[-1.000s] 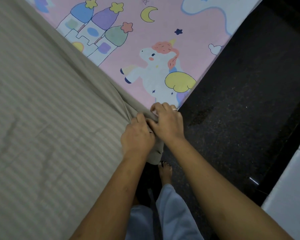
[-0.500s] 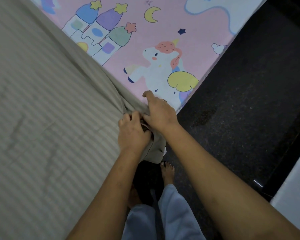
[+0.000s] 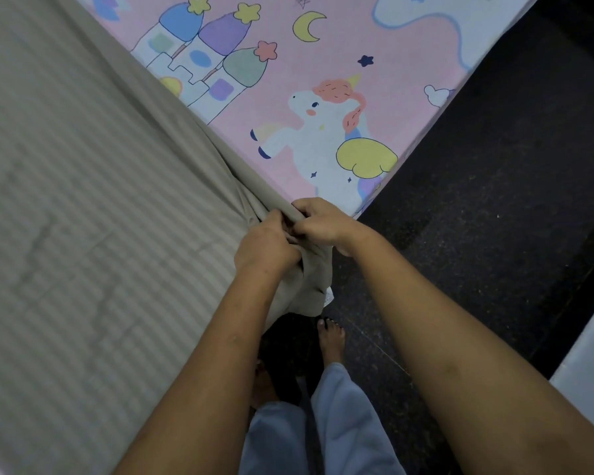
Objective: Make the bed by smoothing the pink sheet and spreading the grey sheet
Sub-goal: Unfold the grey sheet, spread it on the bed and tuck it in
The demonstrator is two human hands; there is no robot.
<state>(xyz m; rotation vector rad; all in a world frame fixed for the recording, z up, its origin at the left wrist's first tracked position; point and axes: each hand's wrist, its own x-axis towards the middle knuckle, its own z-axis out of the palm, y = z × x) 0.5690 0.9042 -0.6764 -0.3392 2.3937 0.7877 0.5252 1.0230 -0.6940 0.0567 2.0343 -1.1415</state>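
The grey sheet (image 3: 83, 207), covering the bed's left side beside the bare pink sheet (image 3: 288, 108), is bunched at the near edge, gripped by left hand (image 3: 266, 246) and right hand (image 3: 323, 222) together, mid-spread; next it probably needs drawing rightward.

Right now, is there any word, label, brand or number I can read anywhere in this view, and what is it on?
Small white tag at the hanging corner of the grey sheet: any print is too small and blurred to read.
Pink sheet: only drawings (castle, moon, stars, unicorn), no words or numbers.
No other text shows.
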